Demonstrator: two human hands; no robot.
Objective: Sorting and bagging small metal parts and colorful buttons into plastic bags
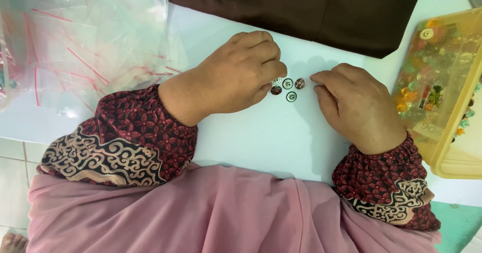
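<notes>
The left hand (236, 74) pinches a small metal snap button (276, 81) on the white bench (261, 137); the right hand (359, 107) rests curled and empty beside four more buttons (291, 96).

Clear plastic bags (85, 42), dark brown cloth (321, 12), yellow bead box (447, 87)

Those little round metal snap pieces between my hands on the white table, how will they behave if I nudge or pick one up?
The snap pieces look small, flat and shiny, so probably light and apt to slide on the smooth white table. Lying flat, they seem unlikely to roll. Pinching one may be fiddly; the left hand fingers already touch the cluster.
</notes>
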